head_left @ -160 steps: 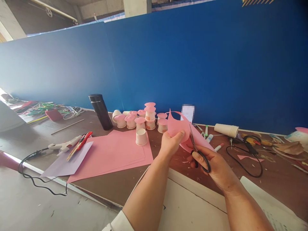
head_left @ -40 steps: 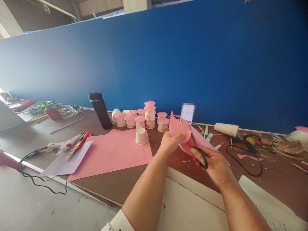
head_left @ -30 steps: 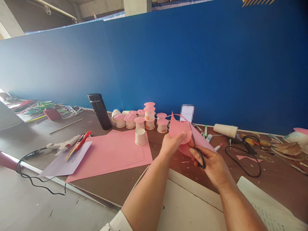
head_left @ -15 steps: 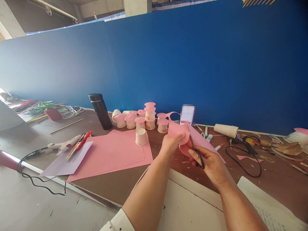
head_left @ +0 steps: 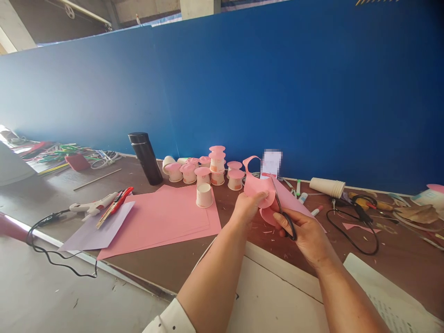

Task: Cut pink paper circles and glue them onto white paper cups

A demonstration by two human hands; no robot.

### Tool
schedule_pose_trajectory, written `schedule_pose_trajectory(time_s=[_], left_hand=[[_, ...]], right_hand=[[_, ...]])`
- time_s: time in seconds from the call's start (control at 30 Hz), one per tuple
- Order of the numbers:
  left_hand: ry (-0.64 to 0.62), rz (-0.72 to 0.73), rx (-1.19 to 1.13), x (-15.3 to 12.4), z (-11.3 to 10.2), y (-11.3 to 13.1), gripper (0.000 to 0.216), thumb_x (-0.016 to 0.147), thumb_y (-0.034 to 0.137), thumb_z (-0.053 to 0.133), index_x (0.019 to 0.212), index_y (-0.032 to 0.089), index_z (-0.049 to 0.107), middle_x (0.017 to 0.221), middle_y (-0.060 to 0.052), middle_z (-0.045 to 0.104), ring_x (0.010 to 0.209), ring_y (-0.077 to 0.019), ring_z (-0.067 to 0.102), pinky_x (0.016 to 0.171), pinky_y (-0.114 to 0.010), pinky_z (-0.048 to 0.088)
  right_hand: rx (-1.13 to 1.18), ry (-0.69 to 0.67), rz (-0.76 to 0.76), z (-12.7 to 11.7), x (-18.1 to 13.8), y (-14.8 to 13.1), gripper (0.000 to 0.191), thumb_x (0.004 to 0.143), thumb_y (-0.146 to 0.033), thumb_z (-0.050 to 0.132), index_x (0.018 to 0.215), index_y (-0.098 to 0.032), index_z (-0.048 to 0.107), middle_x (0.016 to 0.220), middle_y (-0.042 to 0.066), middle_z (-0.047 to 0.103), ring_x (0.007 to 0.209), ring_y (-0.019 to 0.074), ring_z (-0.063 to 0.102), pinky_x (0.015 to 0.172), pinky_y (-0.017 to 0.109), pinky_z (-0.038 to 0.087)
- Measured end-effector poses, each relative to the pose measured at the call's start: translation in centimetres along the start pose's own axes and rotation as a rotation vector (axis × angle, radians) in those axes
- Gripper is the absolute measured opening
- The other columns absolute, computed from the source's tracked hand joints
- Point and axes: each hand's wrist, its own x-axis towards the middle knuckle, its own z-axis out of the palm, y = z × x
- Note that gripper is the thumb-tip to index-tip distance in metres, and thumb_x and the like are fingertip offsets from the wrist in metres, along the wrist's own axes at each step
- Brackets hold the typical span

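Observation:
My left hand pinches a pink paper piece held up above the brown table. A thin curled strip of pink paper rises from the top of that piece. My right hand grips black scissors, whose blades lie along the right edge of the rounded pink piece. A larger pink offcut hangs behind the blades. Behind my hands stands a cluster of small paper cups with pink round tops.
Pink sheets with a lone paper cup lie left of my hands. A black flask, a glue gun, red-handled cutters, a stack of cups, markers and a black cable lie around. A blue wall stands behind.
The scissors have worked further round the pink piece, and the cut strip at its top has curled up longer. My left hand has turned the paper slightly.

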Motion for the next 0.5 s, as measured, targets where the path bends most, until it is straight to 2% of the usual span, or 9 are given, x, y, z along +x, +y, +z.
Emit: schedule_pose_trajectory(time_s=[0.27,0.5], left_hand=[[0.029,-0.051,-0.009,-0.7,0.2,1.0,0.031,0.066,0.028,0.077,0.092,0.011,0.071,0.099,-0.013,0.072,0.098,-0.0248,0.065,0.093,-0.038,0.049],[0.004,-0.024,-0.049,0.0,0.0,0.2,0.034,0.067,0.031,0.078,0.094,0.012,0.073,0.102,-0.014,0.072,0.102,-0.0277,0.064,0.093,-0.04,0.049]], right_hand=[[-0.011,0.002,0.031,-0.1,0.1,0.5,0.035,0.077,-0.056,0.07,0.078,-0.021,0.072,0.063,-0.002,0.059,0.059,0.0141,0.052,0.06,0.025,0.042],[-0.052,-0.027,0.004,-0.3,0.3,1.2,0.032,0.082,-0.053,0.067,0.075,-0.022,0.069,0.062,-0.003,0.056,0.06,0.0139,0.05,0.061,0.025,0.04]])
